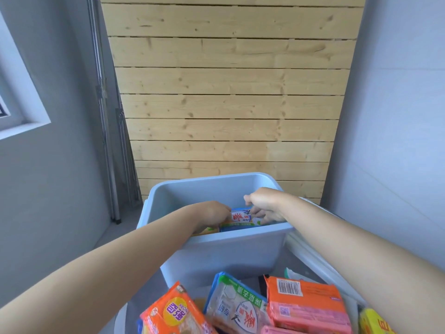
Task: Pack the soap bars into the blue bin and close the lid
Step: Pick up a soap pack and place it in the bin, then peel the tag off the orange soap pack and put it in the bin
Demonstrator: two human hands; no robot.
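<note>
1. Wood-plank wall fills the background; grey walls either side, window frame cut off at left edge.
2. Blue bin centre frame, open top, lid not on it. Near wall blocks view of the floor inside; only the upper layer of contents shows.
3. Pale flat panel leaning just right of bin, mostly behind right forearm. Possibly the lid, can't confirm.
4. Both forearms reach over the near rim into the bin.
5. Loose soap bars in the foreground, cut off by bottom edge: orange pack left, green-white pack centre, orange-pink pack right, yellow pack barely in frame at far right.
6. Left hand inside bin, fingers curled down onto a white-and-red soap bar; fingertips hidden, firm grip vs. just touching: can't tell.
7. Right hand inside bin, knuckles up, fingers bent against the same bar's right end; closure on it unclear.
8. More packs under that bar: blue edge, yellow-green corner. Count not readable.
</note>
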